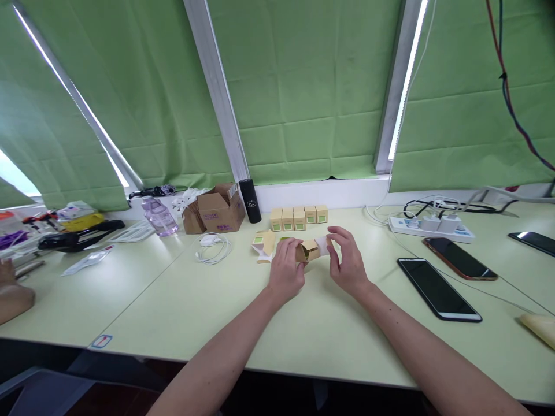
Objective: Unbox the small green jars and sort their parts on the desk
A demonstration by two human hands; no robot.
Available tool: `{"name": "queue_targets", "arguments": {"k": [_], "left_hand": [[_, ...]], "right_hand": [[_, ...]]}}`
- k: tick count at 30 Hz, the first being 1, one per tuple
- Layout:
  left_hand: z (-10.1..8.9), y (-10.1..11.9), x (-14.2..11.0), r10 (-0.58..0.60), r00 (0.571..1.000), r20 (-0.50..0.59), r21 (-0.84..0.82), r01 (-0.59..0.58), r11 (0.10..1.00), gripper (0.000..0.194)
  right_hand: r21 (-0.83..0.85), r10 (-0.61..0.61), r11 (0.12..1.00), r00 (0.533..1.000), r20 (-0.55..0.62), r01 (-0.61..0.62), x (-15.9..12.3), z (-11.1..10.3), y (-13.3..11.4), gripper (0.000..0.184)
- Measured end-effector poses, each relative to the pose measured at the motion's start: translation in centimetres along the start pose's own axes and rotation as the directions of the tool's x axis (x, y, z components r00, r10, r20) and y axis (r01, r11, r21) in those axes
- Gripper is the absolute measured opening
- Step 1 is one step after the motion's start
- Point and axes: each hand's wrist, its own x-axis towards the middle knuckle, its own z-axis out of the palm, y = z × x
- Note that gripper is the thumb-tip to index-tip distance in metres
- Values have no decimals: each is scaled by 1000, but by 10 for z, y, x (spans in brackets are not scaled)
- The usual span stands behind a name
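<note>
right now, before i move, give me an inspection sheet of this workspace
surface: pale table, seams visible
job's things: small open box in hand, white piece at its end; five small boxes lined up behind
clutter: brown carton, bottle, three phones
left hand: holds the open box
right hand: fingers at the white piece, grip unclear
cables: white cable by the carton; others around the power strip
surroundings: green blinds; another person's hand, far left
</note>
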Motion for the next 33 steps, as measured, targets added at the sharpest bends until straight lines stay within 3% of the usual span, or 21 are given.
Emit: {"name": "queue_targets", "arguments": {"k": [7, 13, 23, 28, 33], "left_hand": [[2, 5, -2, 42, 998, 56, -31, -40, 999, 56], [2, 7, -2, 11, 992, 127, 9, -12, 1000, 40], [3, 6, -2, -50, 978, 202, 15, 48, 999, 67], [5, 4, -2, -81, 975, 206, 0, 82, 997, 71], [5, 3, -1, -95, 976, 198, -27, 102, 994, 69]], "right_hand": [[-60, -184, 980, 980, 72, 189, 0, -2, 4, 48], [-166, -58, 982, 986, 155, 84, -1, -3, 4, 36], [-164, 41, 986, 983, 176, -11, -3, 0, 2, 31], [-220, 71, 975, 965, 251, -14, -5, 2, 1, 30], [-218, 81, 976, 971, 225, -31, -6, 1, 0, 28]]}}
